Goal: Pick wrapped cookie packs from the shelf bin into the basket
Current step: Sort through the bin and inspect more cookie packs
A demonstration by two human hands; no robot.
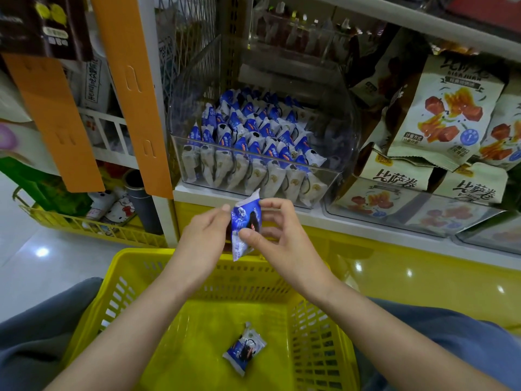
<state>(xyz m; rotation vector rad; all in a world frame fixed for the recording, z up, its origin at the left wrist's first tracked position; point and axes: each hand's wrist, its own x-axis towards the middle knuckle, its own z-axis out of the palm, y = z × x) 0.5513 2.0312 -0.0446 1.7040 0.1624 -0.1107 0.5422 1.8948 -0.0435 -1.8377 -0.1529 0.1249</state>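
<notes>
1. Right hand (277,235): I read the fingers as curled and closed down to a pinch. The thumb lies across the printed face of the pack (245,221), and the index finger arches over its upper right edge. The other fingers are curled behind the pack; I cannot tell whether they touch it.

2. Left hand (207,235): the fingers are curled inward and close together. The fingertips meet the pack's left edge, opposite the right thumb. I cannot see the contact behind the wrapper.

3. Pack orientation: the long axis stands near upright between the two sets of fingers. The top crimp leans slightly right, above the fingertips. The bottom crimp hangs below the right thumb, over the far rim of the basket (135,258). The blue printed face is turned toward me.

4. Second pack (244,348): it lies flat on the basket floor, well below both hands and between the forearms. Its long axis runs roughly near to far.

5. Bin (253,170): it is clear-walled and sits on the shelf just beyond the fingertips, with packs standing in rows inside.
</notes>
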